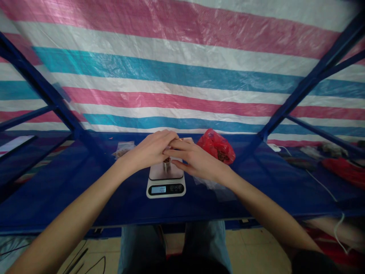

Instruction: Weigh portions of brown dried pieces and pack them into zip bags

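My left hand (154, 147) and my right hand (196, 156) meet above a small kitchen scale (166, 190), their fingers overlapping. The left fingers bend over, with their tips hidden behind the right hand. Stretched toward the left hand, the right fingers are apart, and nothing plainly shows between them. Just below the fingers, a small clear cup (167, 166) with brown bits in it stands on the metal plate. The lit display (158, 189) seems to read 10.0. A red plastic bag (216, 144) with brown dried pieces (222, 155) lies beyond my right wrist.
A small clear bag (124, 147) of brownish contents lies behind my left wrist. Clear plastic bags (212, 185) lie under my right forearm. Blue metal posts (296, 97) frame the blue table (128, 209). A white cable (322, 184) and another person's blurred arm (333, 230) are at right.
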The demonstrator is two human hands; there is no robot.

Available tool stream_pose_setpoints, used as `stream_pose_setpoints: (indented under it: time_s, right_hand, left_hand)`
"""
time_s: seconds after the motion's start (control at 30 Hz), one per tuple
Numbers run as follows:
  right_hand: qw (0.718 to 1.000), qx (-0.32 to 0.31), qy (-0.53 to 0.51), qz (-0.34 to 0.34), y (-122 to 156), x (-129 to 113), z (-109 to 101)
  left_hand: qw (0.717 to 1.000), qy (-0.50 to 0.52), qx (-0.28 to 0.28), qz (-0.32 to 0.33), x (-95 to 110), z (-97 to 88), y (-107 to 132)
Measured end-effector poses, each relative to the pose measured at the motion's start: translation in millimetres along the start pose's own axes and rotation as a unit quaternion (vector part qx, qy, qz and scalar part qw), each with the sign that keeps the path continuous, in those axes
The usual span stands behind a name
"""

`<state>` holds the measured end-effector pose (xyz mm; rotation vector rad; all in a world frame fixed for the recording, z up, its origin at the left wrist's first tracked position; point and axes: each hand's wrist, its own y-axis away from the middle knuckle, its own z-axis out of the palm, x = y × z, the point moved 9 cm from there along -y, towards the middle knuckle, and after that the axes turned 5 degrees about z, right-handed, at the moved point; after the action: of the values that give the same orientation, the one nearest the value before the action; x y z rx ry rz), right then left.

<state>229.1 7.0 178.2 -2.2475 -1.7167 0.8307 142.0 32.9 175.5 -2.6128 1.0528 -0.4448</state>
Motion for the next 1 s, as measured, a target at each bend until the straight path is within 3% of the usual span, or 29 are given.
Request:
stream_pose_setpoints:
  time_s: [0.13, 0.2, 0.3, 0.43, 0.6, 0.7, 1.0]
  right_hand:
    - [0.974, 0.155, -0.138, 0.091, 7, 37, -1]
    - [0.968, 0.144, -0.144, 0.147, 11, 61, 18]
    - [0.973, 0.063, -0.124, 0.186, 12, 85, 54]
    - [0.971, 0.040, -0.123, 0.202, 14, 93, 77]
    - [0.927, 0.109, -0.247, 0.262, 18, 97, 74]
    - [0.908, 0.140, -0.302, 0.256, 16, 97, 70]
    - [0.949, 0.143, -0.176, 0.219, -5, 86, 55]
  left_hand:
    - [0.993, 0.023, 0.067, -0.089, -47, -1.9, 25]
    - [0.985, 0.059, 0.102, -0.125, -72, 6.9, 39]
    - [0.981, 0.078, 0.113, -0.135, -92, 28.9, 52]
    - [0.982, 0.087, 0.112, -0.128, -91, 46.3, 59]
    - [0.978, 0.100, 0.118, -0.139, -83, 51.5, 60]
    - [0.976, 0.100, 0.115, -0.154, -83, 55.2, 60]
    - [0.967, 0.113, 0.134, -0.184, -87, 51.8, 61]
